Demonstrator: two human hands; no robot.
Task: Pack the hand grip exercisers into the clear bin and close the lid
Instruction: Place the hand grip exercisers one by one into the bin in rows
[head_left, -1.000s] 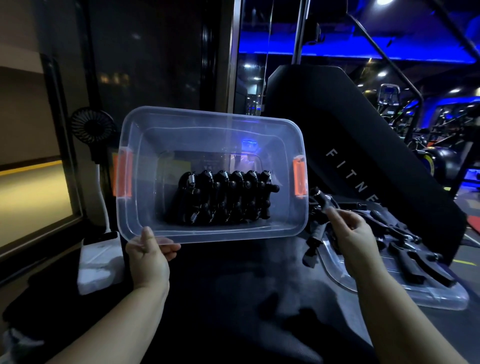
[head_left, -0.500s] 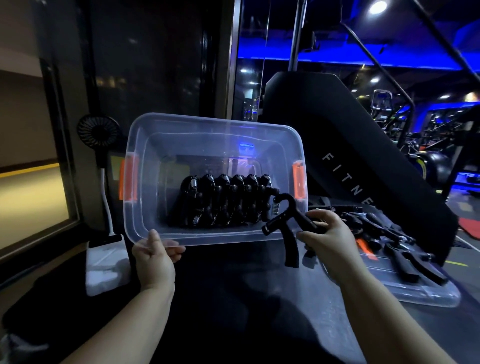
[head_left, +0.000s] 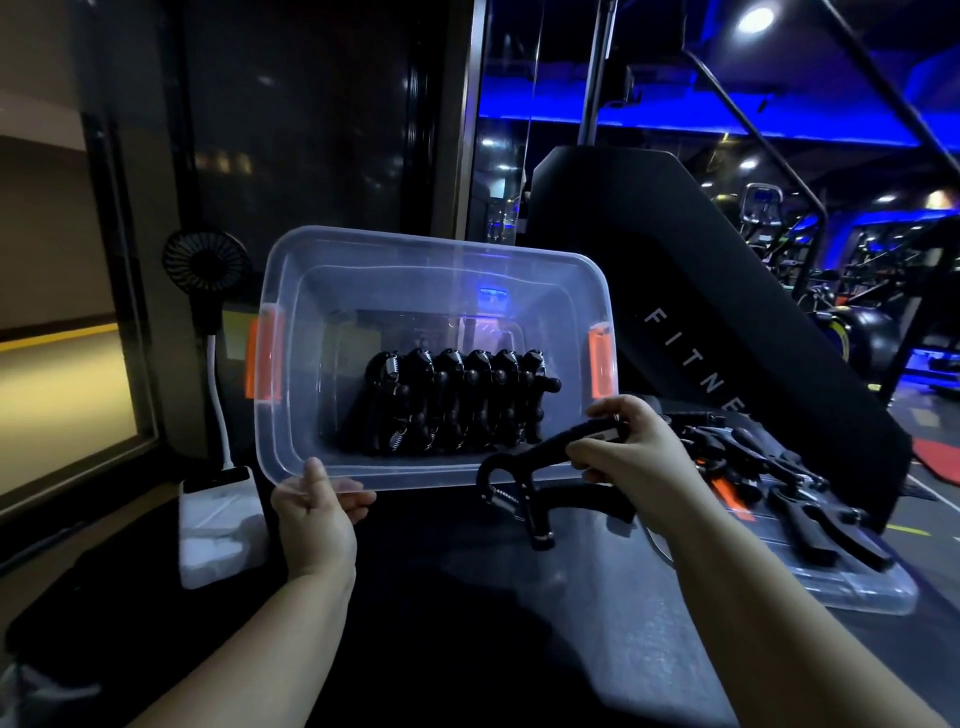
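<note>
A dim, blue-lit gym, a dark surface (head_left: 467, 597). The left hand (head_left: 314, 512) pinches the near rim of the tilted clear plastic bin (head_left: 431, 244). Six black spring hand grip exercisers (head_left: 457, 405) line its floor. The right hand (head_left: 636, 457) grips a seventh exerciser (head_left: 519, 478) at its near right corner. Several loose exercisers (head_left: 800, 499), too tangled to count, lie on the clear lid (head_left: 852, 592). Roughly half packed, lid off.

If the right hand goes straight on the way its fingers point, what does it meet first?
The right hand points left; its gripped exerciser would likely meet the clear bin at its near rim first, then the packed exercisers inside. Depth is unclear.
</note>
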